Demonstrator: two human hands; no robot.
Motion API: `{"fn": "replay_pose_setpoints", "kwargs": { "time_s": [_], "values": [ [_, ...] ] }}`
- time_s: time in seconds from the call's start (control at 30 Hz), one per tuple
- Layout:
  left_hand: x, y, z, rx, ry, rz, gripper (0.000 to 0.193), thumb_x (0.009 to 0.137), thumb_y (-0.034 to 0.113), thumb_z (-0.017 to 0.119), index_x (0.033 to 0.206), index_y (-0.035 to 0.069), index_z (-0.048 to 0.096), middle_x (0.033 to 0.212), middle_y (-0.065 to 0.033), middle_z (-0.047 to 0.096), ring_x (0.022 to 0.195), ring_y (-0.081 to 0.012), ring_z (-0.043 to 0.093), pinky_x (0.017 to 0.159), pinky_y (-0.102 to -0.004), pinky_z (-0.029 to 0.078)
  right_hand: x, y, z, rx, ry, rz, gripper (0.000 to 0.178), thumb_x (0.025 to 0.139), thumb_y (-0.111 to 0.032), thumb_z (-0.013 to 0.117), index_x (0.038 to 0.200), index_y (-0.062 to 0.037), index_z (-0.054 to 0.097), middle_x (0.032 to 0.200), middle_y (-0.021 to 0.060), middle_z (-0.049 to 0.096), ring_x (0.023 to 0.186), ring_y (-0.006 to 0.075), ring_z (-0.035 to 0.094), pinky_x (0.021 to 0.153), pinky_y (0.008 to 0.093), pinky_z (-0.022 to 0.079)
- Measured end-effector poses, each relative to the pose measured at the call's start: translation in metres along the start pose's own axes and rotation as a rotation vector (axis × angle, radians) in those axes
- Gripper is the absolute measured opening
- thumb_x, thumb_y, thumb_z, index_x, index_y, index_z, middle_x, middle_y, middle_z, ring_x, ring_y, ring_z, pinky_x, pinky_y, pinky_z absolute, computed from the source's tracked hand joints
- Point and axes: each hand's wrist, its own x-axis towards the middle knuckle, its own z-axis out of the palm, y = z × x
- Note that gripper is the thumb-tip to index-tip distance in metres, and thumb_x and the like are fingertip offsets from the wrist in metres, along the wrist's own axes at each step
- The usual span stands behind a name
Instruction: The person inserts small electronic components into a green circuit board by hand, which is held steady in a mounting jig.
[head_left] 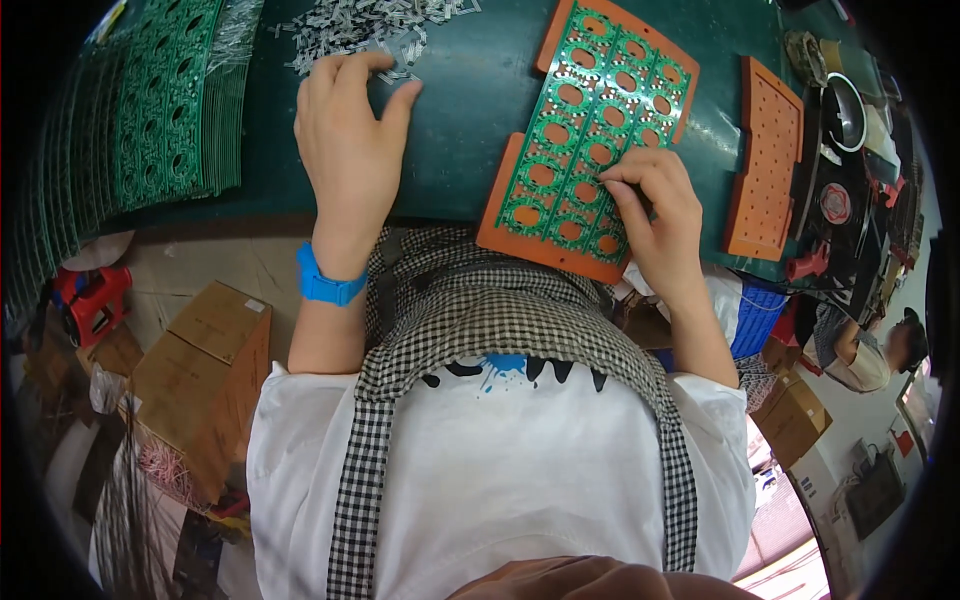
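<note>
As our left hand (pixel 350 140) spreads wide by clear parts (pixel 340 32) at eleven o'clock, our right hand (pixel 655 210) pinches narrowly, contents indiscernible, over the green circuit board (pixel 590 126) at one o'clock.

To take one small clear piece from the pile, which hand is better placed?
The left hand, most likely: it is at the pile, while the right hand is over the green circuit board.
</note>
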Motion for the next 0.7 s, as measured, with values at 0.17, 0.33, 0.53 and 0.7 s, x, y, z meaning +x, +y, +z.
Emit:
{"fn": "replay_pose_setpoints", "kwargs": {
  "time_s": [0.17, 0.33, 0.53, 0.7],
  "values": [
    [0.002, 0.001, -0.002, -0.066, -0.085, -0.063, 0.012, 0.079, 0.013, 0.070, 0.085, 0.004, 0.065, 0.085, -0.0074, 0.058, 0.083, -0.0269, 0.056, 0.072, -0.0386, 0.045, 0.004, -0.003, 0.000, -0.031, -0.030, -0.013, 0.009, 0.079, -0.001, 0.066, 0.087, -0.0027, 0.063, 0.087, 0.0091, 0.059, 0.085, 0.0269, 0.057, 0.076, 0.0360, 0.045],
    [0.005, -0.003, 0.002, -0.039, 0.021, 0.092, 0.006, 0.080, 0.008, 0.068, 0.081, 0.004, 0.064, 0.082, -0.0066, 0.058, 0.081, -0.0265, 0.055, 0.070, -0.0379, 0.045, 0.004, -0.004, 0.001, -0.042, -0.033, 0.014, 0.009, 0.078, -0.002, 0.066, 0.086, -0.0030, 0.063, 0.086, 0.0088, 0.059, 0.083, 0.0269, 0.057, 0.075, 0.0360, 0.044],
    [0.000, 0.005, -0.002, -0.419, -0.011, -0.150, 0.006, 0.081, 0.003, 0.067, 0.086, 0.002, 0.064, 0.079, -0.0059, 0.065, 0.069, -0.0160, 0.061, 0.064, -0.0277, 0.048, 0.003, -0.006, 0.006, -0.098, 0.014, 0.005, 0.009, 0.078, -0.003, 0.066, 0.086, -0.0043, 0.063, 0.086, 0.0078, 0.059, 0.083, 0.0266, 0.056, 0.074, 0.0358, 0.043],
    [-0.002, 0.010, -0.001, -0.832, -0.159, -0.301, 0.013, 0.085, 0.001, 0.065, 0.097, -0.002, 0.064, 0.081, -0.0083, 0.068, 0.072, -0.0121, 0.064, 0.066, -0.0238, 0.051, -0.005, -0.004, 0.013, -0.177, 0.090, -0.042, 0.013, 0.076, -0.004, 0.068, 0.088, -0.0054, 0.064, 0.087, 0.0062, 0.060, 0.083, 0.0252, 0.057, 0.073, 0.0349, 0.043]
  ]
}}
